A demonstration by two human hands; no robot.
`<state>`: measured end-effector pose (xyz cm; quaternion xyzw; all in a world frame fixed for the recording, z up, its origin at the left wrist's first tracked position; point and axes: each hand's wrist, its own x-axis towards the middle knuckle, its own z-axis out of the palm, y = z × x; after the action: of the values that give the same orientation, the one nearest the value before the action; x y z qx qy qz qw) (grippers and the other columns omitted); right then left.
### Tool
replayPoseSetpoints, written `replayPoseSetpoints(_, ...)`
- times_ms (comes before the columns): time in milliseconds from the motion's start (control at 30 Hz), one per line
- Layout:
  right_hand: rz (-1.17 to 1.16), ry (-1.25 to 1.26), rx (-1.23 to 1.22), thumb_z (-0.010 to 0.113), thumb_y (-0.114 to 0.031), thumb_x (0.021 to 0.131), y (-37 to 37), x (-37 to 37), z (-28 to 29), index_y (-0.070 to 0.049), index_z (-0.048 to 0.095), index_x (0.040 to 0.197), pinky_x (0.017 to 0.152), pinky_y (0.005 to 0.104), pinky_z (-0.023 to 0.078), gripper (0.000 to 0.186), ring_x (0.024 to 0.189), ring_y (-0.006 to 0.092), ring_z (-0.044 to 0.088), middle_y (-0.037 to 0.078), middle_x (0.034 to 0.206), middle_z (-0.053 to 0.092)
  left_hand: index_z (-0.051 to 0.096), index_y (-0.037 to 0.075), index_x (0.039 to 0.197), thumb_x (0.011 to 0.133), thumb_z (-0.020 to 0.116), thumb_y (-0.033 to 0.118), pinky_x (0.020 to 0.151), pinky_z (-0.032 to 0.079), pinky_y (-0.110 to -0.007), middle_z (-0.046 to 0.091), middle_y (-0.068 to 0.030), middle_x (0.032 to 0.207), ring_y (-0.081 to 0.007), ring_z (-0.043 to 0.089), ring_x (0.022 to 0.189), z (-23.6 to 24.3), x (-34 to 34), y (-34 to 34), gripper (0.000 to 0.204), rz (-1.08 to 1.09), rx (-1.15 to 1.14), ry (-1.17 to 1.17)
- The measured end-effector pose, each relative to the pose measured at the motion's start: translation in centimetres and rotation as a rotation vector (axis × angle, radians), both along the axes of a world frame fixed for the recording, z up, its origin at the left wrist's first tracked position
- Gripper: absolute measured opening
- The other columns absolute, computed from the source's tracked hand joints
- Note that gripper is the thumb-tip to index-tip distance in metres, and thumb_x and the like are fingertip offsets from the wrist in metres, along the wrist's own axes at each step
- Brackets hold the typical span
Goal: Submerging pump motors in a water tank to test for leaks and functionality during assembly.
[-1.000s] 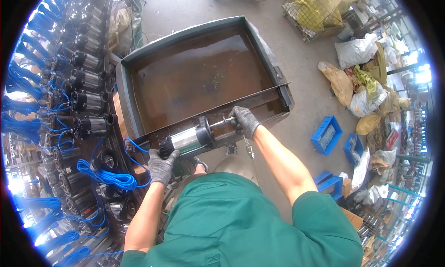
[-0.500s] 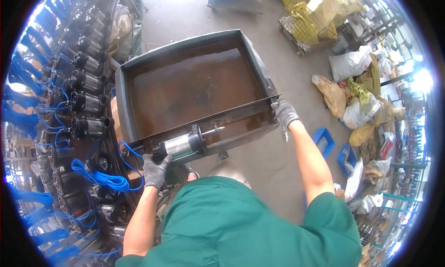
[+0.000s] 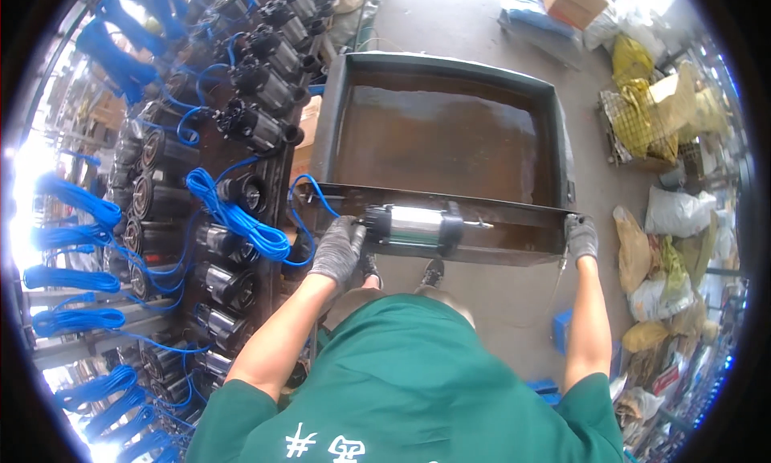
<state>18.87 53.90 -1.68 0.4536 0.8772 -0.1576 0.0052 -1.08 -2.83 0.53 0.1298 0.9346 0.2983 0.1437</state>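
A silver electric motor (image 3: pixel 415 226) with black ends lies on its side along the near side of a dark metal tank (image 3: pixel 450 60). Its thin shaft points right. My left hand (image 3: pixel 339 250), in a grey glove, closes on the motor's black left end. From that end a blue cable (image 3: pixel 309 191) loops left to a tied coil (image 3: pixel 241 222). At the tank's near right corner is my gloved right hand (image 3: pixel 582 236), its fingers curled closed. What they grip is too small to make out. A thin line hangs below that hand.
Brown liquid (image 3: pixel 434 142) stands in the tank, behind a dark crossbar (image 3: pixel 474 203). Rows of similar motors (image 3: pixel 261 126) and blue cable coils (image 3: pixel 72 278) crowd the left. Sacks (image 3: pixel 679 212), a wire basket (image 3: pixel 634 130) and blue bins (image 3: pixel 562 328) are on the right.
The view has swung, so the tank and motor sit farther right and look more level. Both hands stay at about the same places on the motor and the tank corner.
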Motion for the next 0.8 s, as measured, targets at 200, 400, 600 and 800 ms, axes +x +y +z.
replayPoseSetpoints(200,0.112,0.461,-0.184,0.069,-0.031,0.108,-12.2,-4.2,3.0,-0.008,0.063,0.118,0.075,0.0417,0.056,0.026,0.077,0.0241,0.064,0.012,0.088,0.068,0.056,0.005,0.144,0.102,0.057,0.007,0.105,0.052,-0.047,0.07,-0.028,0.124,-0.0465,0.067,0.119,-5.0,-4.0,-4.8,0.042,0.363,0.136,-0.119)
replayPoseSetpoints(400,0.325,0.663,-0.411,0.072,-0.019,0.105,-26.4,-11.6,5.2,-0.007,0.065,0.121,0.077,0.037,0.057,0.021,0.08,0.0175,0.064,0.007,0.09,0.068,0.046,0.007,0.159,0.098,0.059,0.004,0.128,0.036,-0.046,0.037,-0.0249,0.169,-0.0435,0.037,0.156,-4.7,-8.9,-4.1,0.062,0.338,-0.123,-0.035)
replayPoseSetpoints(600,0.455,0.63,-0.191,0.073,-0.013,0.1,-30.1,-13.8,4.6,-0.004,0.069,0.115,0.086,0.0444,0.059,0.018,0.091,0.0334,0.072,0.017,0.099,0.074,0.039,0.013,0.165,0.105,0.055,0.012,0.122,0.044,-0.05,0.039,-0.0179,0.171,-0.0379,0.043,0.155,0.4,-11.3,-2.5,0.063,-0.056,-0.697,-0.158)
replayPoseSetpoints(800,0.44,0.616,-0.197,0.071,-0.013,0.099,-29.8,-13.8,4.3,-0.003,0.071,0.111,0.087,0.0469,0.058,0.015,0.094,0.0368,0.072,0.019,0.1,0.074,0.04,0.011,0.163,0.108,0.049,0.012,0.117,0.049,-0.052,0.05,-0.0215,0.163,-0.0407,0.055,0.145,1.0,-12.9,-3.9,0.056,-0.238,-0.707,-0.16)
